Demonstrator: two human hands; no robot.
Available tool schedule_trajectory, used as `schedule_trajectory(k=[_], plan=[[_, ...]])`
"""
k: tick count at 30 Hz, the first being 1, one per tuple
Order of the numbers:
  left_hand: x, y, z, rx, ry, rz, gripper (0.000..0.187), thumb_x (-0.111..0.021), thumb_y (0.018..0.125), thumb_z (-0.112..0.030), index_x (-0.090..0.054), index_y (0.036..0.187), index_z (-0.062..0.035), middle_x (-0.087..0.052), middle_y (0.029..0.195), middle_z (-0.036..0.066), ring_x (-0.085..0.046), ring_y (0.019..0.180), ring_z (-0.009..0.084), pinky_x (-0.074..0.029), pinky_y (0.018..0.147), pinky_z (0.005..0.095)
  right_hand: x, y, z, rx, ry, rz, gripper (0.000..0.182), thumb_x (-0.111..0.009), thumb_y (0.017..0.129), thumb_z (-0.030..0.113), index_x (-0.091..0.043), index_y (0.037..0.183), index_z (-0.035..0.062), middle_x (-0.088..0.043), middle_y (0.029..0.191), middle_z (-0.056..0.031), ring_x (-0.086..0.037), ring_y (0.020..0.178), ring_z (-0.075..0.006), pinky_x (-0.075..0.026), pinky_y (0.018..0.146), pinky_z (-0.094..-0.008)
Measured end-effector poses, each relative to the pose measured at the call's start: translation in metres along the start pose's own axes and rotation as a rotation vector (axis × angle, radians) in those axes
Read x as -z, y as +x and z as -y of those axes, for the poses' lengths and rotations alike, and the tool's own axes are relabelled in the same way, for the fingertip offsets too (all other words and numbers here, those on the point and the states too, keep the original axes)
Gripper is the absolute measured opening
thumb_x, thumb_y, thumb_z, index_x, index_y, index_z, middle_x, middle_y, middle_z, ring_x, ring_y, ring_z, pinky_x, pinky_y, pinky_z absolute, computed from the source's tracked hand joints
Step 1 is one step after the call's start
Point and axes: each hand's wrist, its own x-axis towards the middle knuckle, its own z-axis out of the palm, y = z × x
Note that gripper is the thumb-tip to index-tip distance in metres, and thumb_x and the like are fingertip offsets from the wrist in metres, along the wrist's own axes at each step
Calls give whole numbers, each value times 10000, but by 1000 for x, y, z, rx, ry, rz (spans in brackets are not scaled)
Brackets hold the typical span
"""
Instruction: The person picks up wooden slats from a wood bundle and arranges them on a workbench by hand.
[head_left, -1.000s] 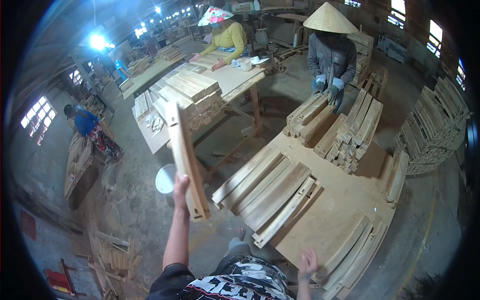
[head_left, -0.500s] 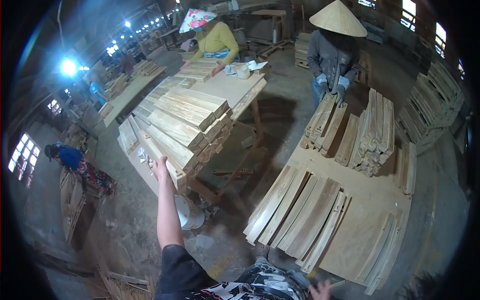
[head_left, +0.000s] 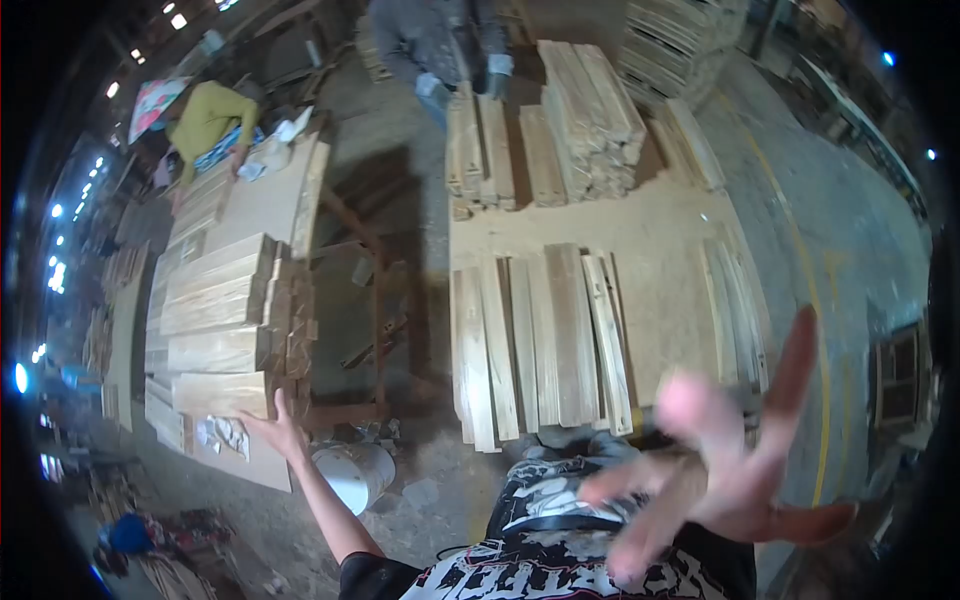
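Note:
My left hand [head_left: 278, 432] reaches to the near end of the left stack. Its thumb points up past the corner of a wooden board [head_left: 222, 394], and its fingers stretch along that board's lower edge, touching it. More boards [head_left: 220, 300] are piled beyond it on the left table [head_left: 262, 470]. Close to the camera, my right hand [head_left: 705, 475] is raised with its fingers spread wide, holding nothing. Behind it is the right table [head_left: 650, 290], where a row of long wooden slats [head_left: 540, 340] lies side by side.
A white bucket [head_left: 355, 475] stands on the floor beside the left table. Across the right table, a co-worker's gloved hands [head_left: 465, 90] are at upright wood pieces [head_left: 480, 150], near a tall stack [head_left: 590, 120]. Another person in yellow [head_left: 210, 120] bends over the left table's far end.
My view has turned to the right and down. My right hand has risen from the lower edge to close before the camera. My left hand stays at the board near the stack's end.

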Motion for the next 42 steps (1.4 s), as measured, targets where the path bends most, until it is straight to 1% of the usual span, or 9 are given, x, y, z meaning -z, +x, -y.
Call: schedule_trajectory(k=[2,9,14,20,27,30,34,38,42], plan=[[3,4,-5,26,39,-7,1050,-757,867,-477,-186,1537,96,-265,1570,324,-300,1457,421,-255,1214,455,-3,8,1,-68,19,134,738,-365,1006,561,-165,1549,102,-328,1548,-245,-570,1239,-418,-441,1070,-545],[7,15,7,-45,15,27,1072,-764,861,-480,-171,1541,99,-232,1590,312,-263,1475,412,-221,1230,441,2,-4,0,-89,-2,164,762,-390,999,581,-196,1546,86,-357,1531,-247,-576,1235,-396,-444,1066,-521],[14,-32,-75,-382,160,-323,735,-692,958,-290,-326,1479,77,-389,1486,279,-406,1375,410,-338,1170,483,11,-16,13,-64,-47,183,780,-408,993,595,-219,1543,75,-378,1519,-248,-580,1231,-381,-446,1063,-504],[-31,-191,-226,-654,-395,366,674,-665,915,-71,-334,1495,22,-366,1506,241,-354,1418,389,-280,1177,491,24,-30,28,-48,-86,241,802,-430,986,611,-246,1541,62,-403,1505,-250,-585,1227,-362,-448,1059,-484],[-57,-312,-316,-809,-572,781,657,-717,872,-136,-428,1445,7,-435,1438,282,-449,1319,442,-371,1099,501,79,-71,88,56,-205,148,829,-455,979,631,-277,1538,46,-432,1488,-252,-591,1223,-340,-451,1054,-460],[-73,-350,-326,-864,-458,1019,611,-716,891,-195,-468,1417,-8,-483,1384,285,-496,1262,454,-415,1056,500,148,-116,116,128,-344,-192,840,-466,975,639,-290,1537,39,-445,1481,-253,-593,1221,-331,-452,1053,-450],[-71,-391,-340,-880,-389,1066,561,-718,891,-205,-504,1377,-23,-530,1339,256,-532,1220,440,-437,1028,502,279,-248,114,17,-624,-1080,856,-481,971,651,-308,1535,31,-461,1471,-254,-597,1218,-319,-454,1050,-437],[-78,-428,-342,-976,-333,1226,420,-717,887,-196,-603,1250,-18,-618,1213,224,-574,1146,420,-461,986,495,329,-462,67,-444,-659,-1649,785,-573,953,597,-424,1468,23,-576,1375,-193,-639,1153,-263,-493,972,-384],[-85,-451,-358,-1061,-383,1332,312,-709,889,-178,-660,1148,-10,-664,1104,210,-595,1091,414,-468,960,504,295,-644,-8,-1065,-858,-1724,724,-640,909,559,-539,1375,14,-687,1204,-191,-656,1127,-287,-504,958,-411]])
